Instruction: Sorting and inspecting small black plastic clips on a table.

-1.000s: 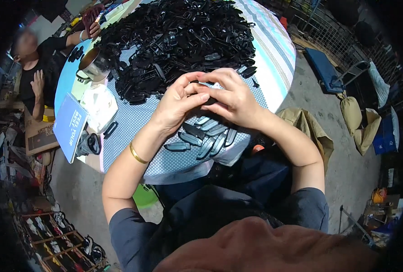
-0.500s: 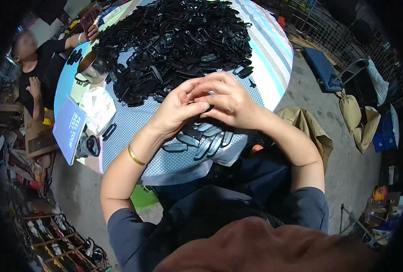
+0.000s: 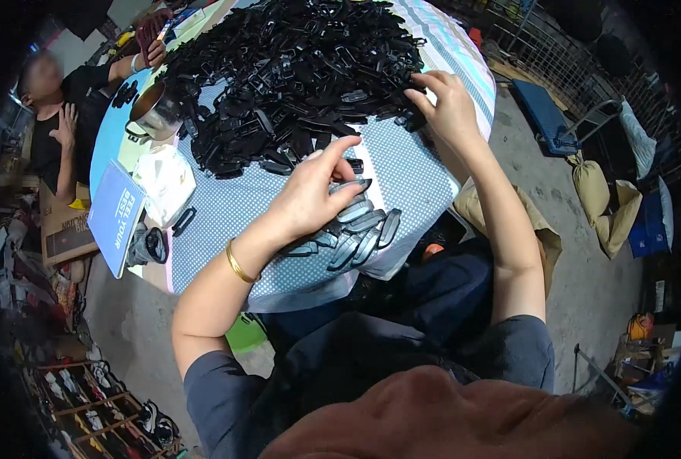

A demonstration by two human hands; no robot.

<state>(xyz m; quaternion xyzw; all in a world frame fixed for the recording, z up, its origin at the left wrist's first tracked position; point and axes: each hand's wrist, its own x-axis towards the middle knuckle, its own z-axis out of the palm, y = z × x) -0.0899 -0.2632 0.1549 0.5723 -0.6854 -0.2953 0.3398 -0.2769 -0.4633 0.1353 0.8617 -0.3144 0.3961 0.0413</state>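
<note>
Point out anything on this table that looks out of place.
A single black piece lies apart from the big black pile, beside the white plastic bag. The blue book also looks odd: it seems to jut past the edge of the table.

I look through a wide fisheye camera worn on my head, facing steeply down past my dark blue short sleeves (image 3: 218,390) to the round table with a pale dotted and striped cloth (image 3: 226,222). My bare left hand (image 3: 314,191) and bare right hand (image 3: 449,111) appear near, around mid-view; the grey concrete floor (image 3: 593,306) curves around, farther off.
</note>
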